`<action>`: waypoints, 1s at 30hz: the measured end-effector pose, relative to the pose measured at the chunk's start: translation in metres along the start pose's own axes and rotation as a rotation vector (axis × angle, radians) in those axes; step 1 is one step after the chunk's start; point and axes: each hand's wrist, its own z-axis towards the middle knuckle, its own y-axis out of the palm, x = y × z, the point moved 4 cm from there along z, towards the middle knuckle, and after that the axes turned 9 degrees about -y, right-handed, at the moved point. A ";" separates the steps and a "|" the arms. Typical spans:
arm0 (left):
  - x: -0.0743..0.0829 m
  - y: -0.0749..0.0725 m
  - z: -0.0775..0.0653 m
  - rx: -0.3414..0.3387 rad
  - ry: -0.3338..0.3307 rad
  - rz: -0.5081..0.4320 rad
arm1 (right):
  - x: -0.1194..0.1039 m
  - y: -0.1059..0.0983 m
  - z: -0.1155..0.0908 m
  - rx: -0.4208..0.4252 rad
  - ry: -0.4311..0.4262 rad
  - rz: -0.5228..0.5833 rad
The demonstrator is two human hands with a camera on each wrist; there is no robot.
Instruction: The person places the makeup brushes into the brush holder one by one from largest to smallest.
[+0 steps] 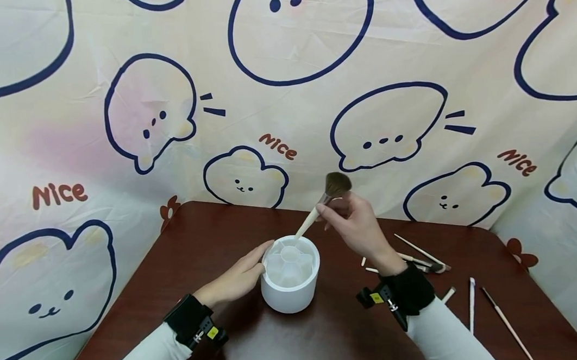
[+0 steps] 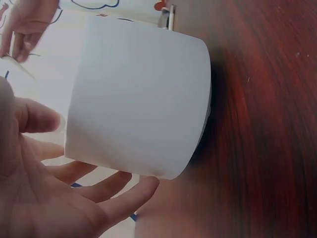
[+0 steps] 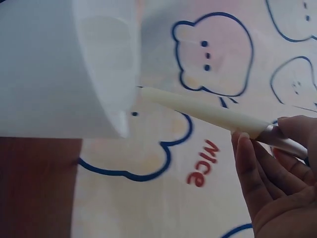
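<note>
A white round brush holder (image 1: 292, 299) stands upright on the table, its open top split into clear compartments around a central ring. My left hand (image 1: 240, 277) holds its left side; in the left wrist view, the fingers (image 2: 116, 191) curve along the wall and the thumb lies near the rim. Above it, my right hand (image 1: 356, 222) pinches a large makeup brush (image 1: 310, 220) near the ferrule, bristles up and handle slanting down. The handle's lower end is at the holder's far rim; whether it is inside a compartment I cannot tell.
Several slimmer makeup brushes lie on the table's right side, among them a pale brush (image 1: 472, 303) and a thin one (image 1: 509, 323). The brown table (image 1: 212, 227) meets a cartoon-printed cloth (image 1: 305, 119) at its back edge.
</note>
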 end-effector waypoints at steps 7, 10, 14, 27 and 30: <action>-0.011 -0.002 0.006 -0.030 -0.039 -0.192 | 0.039 0.032 -0.002 -0.087 0.030 -0.073; -0.011 -0.005 0.011 -0.010 -0.050 -0.226 | 0.054 0.045 -0.003 -0.151 0.039 -0.136; -0.012 -0.010 0.021 0.015 -0.084 -0.210 | 0.060 0.059 -0.003 -0.235 0.072 -0.204; -0.011 -0.020 0.045 -0.166 -0.158 -0.096 | 0.062 0.052 -0.009 -0.295 0.080 -0.287; -0.011 -0.020 0.049 -0.180 -0.138 -0.073 | 0.062 0.032 -0.013 -0.258 0.077 -0.341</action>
